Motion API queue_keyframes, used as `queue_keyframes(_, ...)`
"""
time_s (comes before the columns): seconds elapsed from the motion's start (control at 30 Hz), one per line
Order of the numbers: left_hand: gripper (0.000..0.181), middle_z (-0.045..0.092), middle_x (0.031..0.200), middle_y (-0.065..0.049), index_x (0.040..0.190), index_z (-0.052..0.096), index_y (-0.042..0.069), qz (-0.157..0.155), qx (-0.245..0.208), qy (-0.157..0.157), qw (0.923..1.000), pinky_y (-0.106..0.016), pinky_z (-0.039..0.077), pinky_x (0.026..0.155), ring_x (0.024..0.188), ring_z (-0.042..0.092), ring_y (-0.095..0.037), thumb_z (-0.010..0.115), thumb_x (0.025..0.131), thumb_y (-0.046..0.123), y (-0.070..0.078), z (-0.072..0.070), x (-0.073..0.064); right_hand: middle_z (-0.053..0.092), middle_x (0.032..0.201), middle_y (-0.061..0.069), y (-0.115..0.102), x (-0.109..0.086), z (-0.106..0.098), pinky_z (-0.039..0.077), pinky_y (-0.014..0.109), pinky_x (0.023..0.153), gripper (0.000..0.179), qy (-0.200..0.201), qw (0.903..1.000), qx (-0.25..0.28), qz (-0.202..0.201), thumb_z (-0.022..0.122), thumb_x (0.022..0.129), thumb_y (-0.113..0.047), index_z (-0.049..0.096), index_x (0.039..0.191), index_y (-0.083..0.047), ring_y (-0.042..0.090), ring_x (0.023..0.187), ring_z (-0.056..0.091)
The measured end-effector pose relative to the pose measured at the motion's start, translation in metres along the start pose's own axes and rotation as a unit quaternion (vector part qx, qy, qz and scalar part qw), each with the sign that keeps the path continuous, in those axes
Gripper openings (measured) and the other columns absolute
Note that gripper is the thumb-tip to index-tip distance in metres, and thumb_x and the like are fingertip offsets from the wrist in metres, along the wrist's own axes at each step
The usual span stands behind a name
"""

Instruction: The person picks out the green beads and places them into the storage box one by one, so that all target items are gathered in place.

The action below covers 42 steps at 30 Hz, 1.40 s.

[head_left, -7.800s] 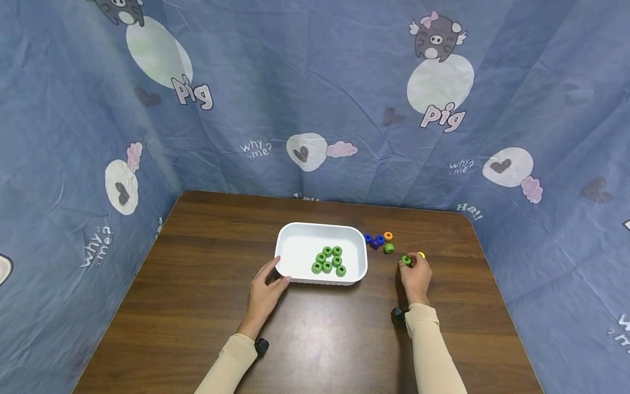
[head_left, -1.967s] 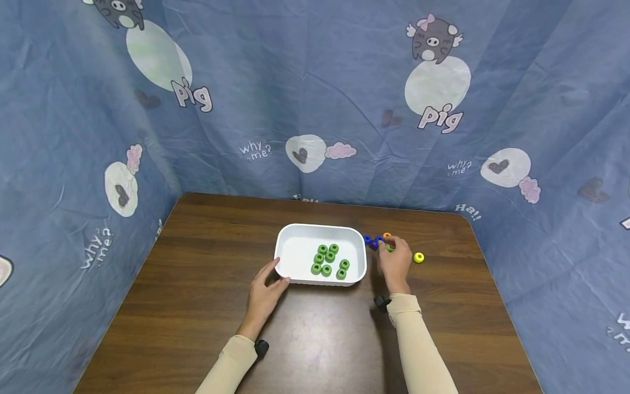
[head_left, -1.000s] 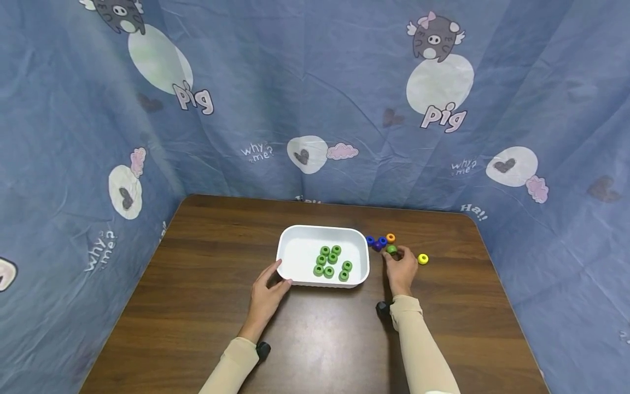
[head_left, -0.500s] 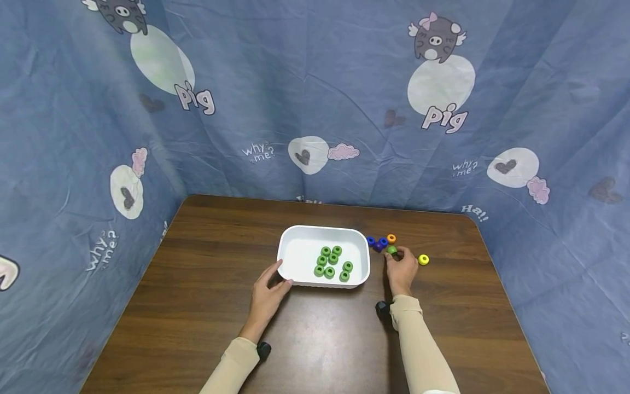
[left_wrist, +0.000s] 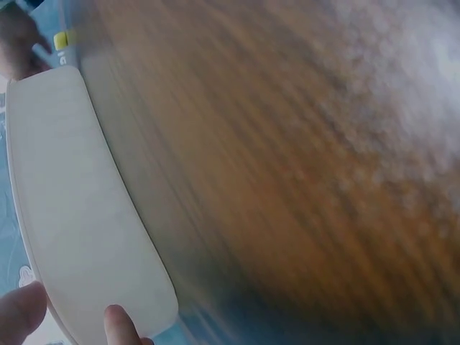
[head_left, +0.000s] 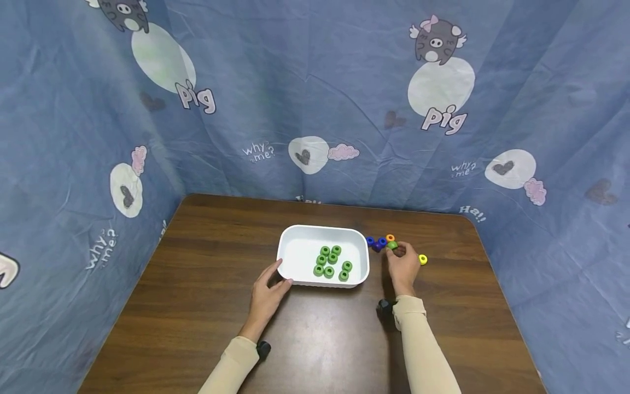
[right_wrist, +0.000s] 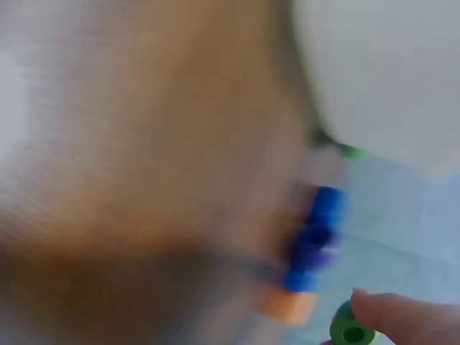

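In the head view, my left hand [head_left: 266, 298] holds the near left corner of a white plastic tray [head_left: 300, 277], index finger at the left rim and thumb at the front wall. The left wrist view shows two fingertips against the tray wall [left_wrist: 79, 201]. My right hand [head_left: 403, 268], right of the tray, pinches a green bead [head_left: 392, 245]. In the right wrist view this green bead [right_wrist: 351, 327] shows its hole, with a fingertip right against it. Several green beads [head_left: 321, 259] lie loose in the tray's right half.
Beside the tray's right wall sit blue beads [head_left: 370, 241], a dark purple bead [head_left: 377, 247] and an orange bead [head_left: 390, 238]. A yellow bead [head_left: 423, 259] lies right of my right hand. The brown wooden table [head_left: 221, 246] is backed by a blue printed curtain [head_left: 236, 180].
Since the oldest frame, one more green bead lies in the tray. My right hand has shifted left from beside the yellow bead, now with another green bead. My left hand stays at the corner.
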State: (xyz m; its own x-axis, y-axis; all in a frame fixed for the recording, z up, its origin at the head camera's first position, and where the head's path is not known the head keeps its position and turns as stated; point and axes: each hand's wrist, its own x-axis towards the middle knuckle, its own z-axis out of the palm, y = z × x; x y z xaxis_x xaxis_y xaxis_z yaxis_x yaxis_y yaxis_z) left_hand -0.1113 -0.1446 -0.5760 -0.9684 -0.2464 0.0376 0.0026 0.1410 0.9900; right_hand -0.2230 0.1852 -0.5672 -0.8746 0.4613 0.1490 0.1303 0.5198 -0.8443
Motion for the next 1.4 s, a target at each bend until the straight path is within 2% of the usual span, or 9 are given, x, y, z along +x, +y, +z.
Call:
queue_keyframes(0.3,0.058,0.051,0.148,-0.020,0.140,0.058,0.005,-0.011,0.004,-0.003,0.9999,-0.029,0.059,0.098,0.133,0.055,-0.037,0.077,0.085,0.005,0.001,-0.002,0.000,0.072,0.113,0.022,-0.074,0.004,-0.015,0.050,0.053,0.094,0.037,-0.044,0.9937,-0.026,-0.100,0.080,0.083,-0.017,0.070,0.116,-0.002,0.040,0.108,0.060)
queue_keyframes(0.4,0.057,0.051,0.148,-0.021,0.140,0.058,0.004,-0.011,0.010,-0.004,0.9999,-0.032,0.059,0.100,0.137,0.052,-0.037,0.076,0.085,0.004,0.001,-0.001,0.000,0.073,0.112,0.020,-0.091,-0.003,-0.007,0.052,0.052,0.092,0.035,-0.077,0.9836,-0.051,-0.155,0.080,0.082,-0.016,0.071,0.114,-0.002,0.039,0.107,0.060)
queue_keyframes(0.47,0.057,0.051,0.148,-0.022,0.140,0.058,0.003,-0.011,0.013,-0.005,0.9998,-0.033,0.059,0.100,0.137,0.051,-0.037,0.076,0.086,0.004,0.001,-0.002,0.000,0.074,0.111,0.019,-0.096,-0.010,0.002,0.053,0.051,0.091,0.034,-0.105,0.9725,-0.075,-0.194,0.081,0.082,-0.015,0.071,0.112,-0.002,0.038,0.105,0.062)
queue_keyframes(0.6,0.057,0.050,0.148,-0.023,0.140,0.057,0.002,-0.010,0.009,-0.011,0.9999,-0.036,0.059,0.101,0.139,0.048,-0.038,0.075,0.086,0.003,0.000,-0.002,0.000,0.075,0.105,0.016,-0.099,-0.025,0.019,0.056,0.047,0.089,0.030,-0.171,0.9474,-0.126,-0.239,0.082,0.081,-0.013,0.072,0.107,-0.002,0.035,0.101,0.064)
queue_keyframes(0.77,0.056,0.049,0.150,-0.020,0.141,0.057,0.005,-0.016,0.005,-0.014,0.9998,-0.037,0.057,0.103,0.142,0.046,-0.034,0.075,0.088,0.005,-0.002,-0.002,0.000,0.075,0.097,0.014,-0.094,-0.041,0.032,0.058,0.047,0.087,0.027,-0.242,0.9179,-0.176,-0.261,0.082,0.075,-0.007,0.073,0.100,-0.002,0.033,0.098,0.066)
queue_keyframes(1.03,0.056,0.046,0.149,-0.029,0.141,0.053,-0.005,-0.013,0.010,-0.017,0.9997,-0.046,0.055,0.104,0.141,0.044,-0.044,0.072,0.088,-0.001,0.028,-0.003,-0.008,0.070,0.077,0.006,-0.089,-0.054,0.039,0.048,0.039,0.066,0.012,-0.293,0.8679,-0.278,-0.289,0.079,0.070,-0.004,0.070,0.078,-0.008,0.024,0.075,0.055)
queue_keyframes(1.13,0.056,0.046,0.149,-0.029,0.141,0.052,-0.005,-0.011,0.022,-0.014,0.9996,-0.043,0.056,0.104,0.140,0.045,-0.045,0.071,0.089,-0.001,0.030,-0.002,-0.008,0.065,0.070,0.004,-0.088,-0.057,0.042,0.046,0.039,0.065,0.013,-0.300,0.8577,-0.304,-0.286,0.073,0.068,0.000,0.064,0.069,-0.010,0.024,0.073,0.052)
queue_keyframes(1.27,0.056,0.047,0.149,-0.027,0.141,0.053,-0.004,-0.018,0.020,-0.007,0.9996,-0.042,0.056,0.105,0.140,0.046,-0.042,0.071,0.088,-0.001,0.031,-0.003,-0.009,0.063,0.067,0.005,-0.090,-0.061,0.045,0.048,0.042,0.068,0.019,-0.306,0.8518,-0.321,-0.279,0.071,0.065,0.001,0.058,0.061,-0.011,0.026,0.075,0.055)
queue_keyframes(1.4,0.057,0.047,0.151,-0.024,0.142,0.054,-0.001,-0.033,0.010,-0.010,0.9994,-0.044,0.055,0.106,0.141,0.046,-0.038,0.073,0.088,0.000,0.020,-0.002,-0.005,0.066,0.071,0.007,-0.092,-0.064,0.049,0.050,0.043,0.071,0.021,-0.305,0.8436,-0.344,-0.278,0.071,0.065,-0.001,0.056,0.058,-0.013,0.026,0.077,0.057)
